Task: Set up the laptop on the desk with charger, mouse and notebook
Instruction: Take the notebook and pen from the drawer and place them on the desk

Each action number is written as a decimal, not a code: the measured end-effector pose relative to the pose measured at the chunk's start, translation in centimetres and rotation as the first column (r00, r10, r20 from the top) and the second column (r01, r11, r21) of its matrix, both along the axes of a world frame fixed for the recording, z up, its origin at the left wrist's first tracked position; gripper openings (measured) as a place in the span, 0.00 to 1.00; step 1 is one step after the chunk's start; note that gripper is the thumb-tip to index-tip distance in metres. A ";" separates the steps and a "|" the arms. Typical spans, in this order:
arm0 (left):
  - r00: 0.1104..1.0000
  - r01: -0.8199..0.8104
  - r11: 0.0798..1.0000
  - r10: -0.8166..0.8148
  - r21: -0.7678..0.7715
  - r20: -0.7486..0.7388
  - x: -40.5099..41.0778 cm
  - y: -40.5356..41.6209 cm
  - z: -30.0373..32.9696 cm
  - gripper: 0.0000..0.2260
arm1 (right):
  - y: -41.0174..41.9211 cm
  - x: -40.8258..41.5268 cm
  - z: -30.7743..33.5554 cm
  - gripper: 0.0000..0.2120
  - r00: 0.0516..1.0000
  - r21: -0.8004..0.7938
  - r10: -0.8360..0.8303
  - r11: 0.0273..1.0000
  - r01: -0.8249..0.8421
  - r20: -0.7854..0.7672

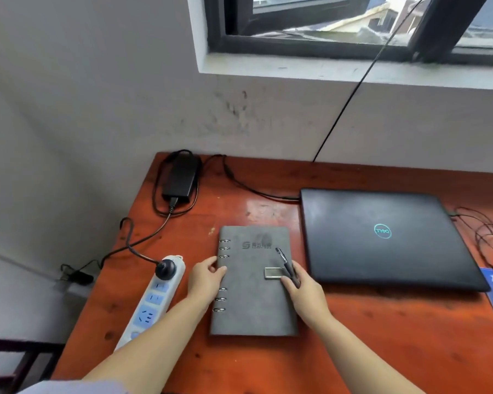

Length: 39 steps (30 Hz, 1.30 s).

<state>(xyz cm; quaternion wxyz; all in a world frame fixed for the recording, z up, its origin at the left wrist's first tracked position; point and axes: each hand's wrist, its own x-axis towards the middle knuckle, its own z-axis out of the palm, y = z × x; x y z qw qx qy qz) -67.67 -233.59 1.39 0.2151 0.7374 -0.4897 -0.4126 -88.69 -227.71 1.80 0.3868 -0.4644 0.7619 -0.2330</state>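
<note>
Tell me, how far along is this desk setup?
Done: the laptop lies closed on the desk, the charger is cabled to it and plugged into the power strip. In hand: both hands, left and right, hold the notebook; the right also holds a pen. Left: no mouse is visible, and the lid is still shut.

Soft daylight from the dark-framed window (353,24), upper right; pale glare on the glossy orange wooden bench (256,206); wide-angle bending at edges; slight overall softness.
</note>
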 end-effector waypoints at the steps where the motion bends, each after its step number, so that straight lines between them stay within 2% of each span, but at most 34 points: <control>1: 0.999 0.019 1.000 -0.019 -0.009 0.032 0.0 -0.1 -0.2 0.13 | -0.1 -0.1 -0.1 0.23 1.000 -0.005 -0.002 1.000 0.002 0.001; 4: 0.997 0.051 0.998 -0.049 -0.034 0.058 0.1 -0.1 -0.7 0.14 | -0.3 -0.2 0.0 0.23 0.999 -0.005 0.024 1.000 -0.024 -0.025; 7: 0.997 0.048 0.998 -0.046 -0.050 0.054 0.3 -0.1 -0.9 0.16 | -0.1 0.4 0.1 0.23 0.989 0.029 0.058 0.998 -0.054 -0.133; 12: 0.996 0.079 0.995 -0.076 -0.062 0.042 0.3 0.1 -0.9 0.18 | 0.9 0.6 1.3 0.18 0.970 -0.031 -0.016 0.999 0.009 -0.242; 15: 0.989 0.145 0.988 -0.142 -0.051 0.047 0.6 0.8 -0.6 0.21 | 0.6 1.8 2.2 0.19 0.962 -0.016 0.056 0.998 -0.063 -0.267; 19: 0.949 0.288 0.954 -0.274 -0.078 0.155 1.5 3.4 -0.8 0.26 | -0.7 6.3 2.7 0.19 0.946 -0.088 0.152 0.979 -0.184 -0.287; 22: 0.916 0.356 0.932 -0.333 -0.073 0.223 2.0 4.9 -1.1 0.27 | -1.7 9.1 2.4 0.20 0.942 -0.066 0.160 0.980 -0.187 -0.295; 26: 0.895 0.389 0.921 -0.367 -0.041 0.254 2.0 4.9 -1.1 0.28 | -1.9 9.7 1.4 0.20 0.859 0.017 0.229 0.968 -0.249 -0.457; 28: 0.891 0.395 0.918 -0.372 -0.042 0.259 2.0 4.8 -1.1 0.28 | -1.8 9.3 1.0 0.20 0.836 0.029 0.248 0.963 -0.269 -0.489; 34: 0.892 0.395 0.916 -0.364 -0.070 0.267 2.1 4.8 -1.3 0.29 | -1.7 8.9 0.4 0.20 0.852 0.008 0.241 0.964 -0.268 -0.464; 39: 0.893 0.400 0.915 -0.376 -0.054 0.248 2.2 5.0 -1.0 0.29 | -1.6 8.2 1.3 0.23 0.935 -0.006 0.180 0.982 -0.191 -0.305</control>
